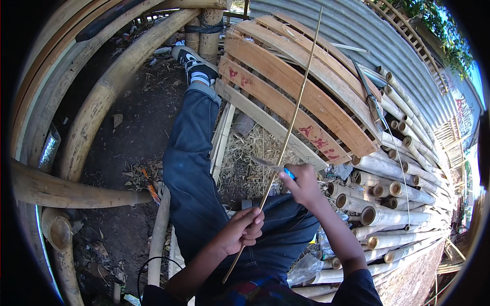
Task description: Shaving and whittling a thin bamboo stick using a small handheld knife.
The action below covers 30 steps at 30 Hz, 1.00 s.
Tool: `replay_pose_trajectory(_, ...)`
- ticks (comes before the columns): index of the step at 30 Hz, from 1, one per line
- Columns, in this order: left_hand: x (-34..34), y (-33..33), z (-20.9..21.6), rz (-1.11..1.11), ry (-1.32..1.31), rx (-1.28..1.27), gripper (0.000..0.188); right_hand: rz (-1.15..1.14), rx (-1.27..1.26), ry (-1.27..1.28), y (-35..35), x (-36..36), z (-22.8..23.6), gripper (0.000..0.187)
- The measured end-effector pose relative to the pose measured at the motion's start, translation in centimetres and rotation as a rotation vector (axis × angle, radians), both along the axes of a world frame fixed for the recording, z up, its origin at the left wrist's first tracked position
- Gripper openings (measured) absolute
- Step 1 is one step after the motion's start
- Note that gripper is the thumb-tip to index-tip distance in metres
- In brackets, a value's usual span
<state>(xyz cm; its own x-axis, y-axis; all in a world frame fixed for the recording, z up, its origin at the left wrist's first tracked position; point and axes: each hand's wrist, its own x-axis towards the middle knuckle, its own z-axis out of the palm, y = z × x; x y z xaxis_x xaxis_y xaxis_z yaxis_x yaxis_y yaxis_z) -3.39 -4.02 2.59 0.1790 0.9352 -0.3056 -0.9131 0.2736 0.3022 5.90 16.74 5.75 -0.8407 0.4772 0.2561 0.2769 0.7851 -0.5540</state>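
Just short of the slatted wooden platform (pixel 270 61), on my side of it, both my hands are raised over my lap, the right one a little closer to the slats than the left. My left hand (pixel 241 230) is closed around the lower part of a long, thin stick (pixel 293 125), fingers curled in and thumb laid along it. The left forearm slants up and inward from the side where the platform's left end lies, its wrist fairly straight. From my grip the stick runs away from me at a slant, passing over the platform and on beyond its far edge; its near end pokes out below my fist, away from the slats.

My right hand (pixel 303 187) sits before the platform's near right corner, fingers wrapped snugly around the blue handle of a knife (pixel 264 163). That elbow is bent out to the side, so the forearm angles forward and inward toward the slats. The blade points leftward, across the stick; I cannot tell whether its edge is touching.

My left leg (pixel 191 137) stretches along the platform's left side, the shoe (pixel 194 61) beside its far left corner. Pale shavings (pixel 242 176) litter the ground by its near edge, and bamboo poles (pixel 388 214) lie stacked to its right.
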Motion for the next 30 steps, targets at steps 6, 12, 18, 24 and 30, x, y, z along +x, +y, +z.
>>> replay_pose_trajectory(6,0.6,-0.7,0.2,-0.066,-0.008,-0.016,0.029,-0.031,-0.013,0.029,1.4,0.7,0.1,0.042)
replay_pose_trajectory(12,0.6,-1.0,-0.3,-0.051,-0.047,0.003,0.031,0.088,0.036,-0.042,0.3,0.8,0.1,0.046)
replay_pose_trajectory(18,0.6,-1.4,0.3,-0.081,0.018,-0.013,0.03,-0.126,-0.036,0.057,1.9,0.4,0.4,0.048)
replay_pose_trajectory(24,0.3,-2.1,0.4,0.043,0.262,-0.07,0.03,-0.088,-0.018,-0.153,0.5,0.1,2.0,0.05)
replay_pose_trajectory(30,0.8,-2.4,0.6,0.017,0.264,-0.081,0.03,-0.188,0.091,-0.098,4.9,-0.3,1.5,0.047)
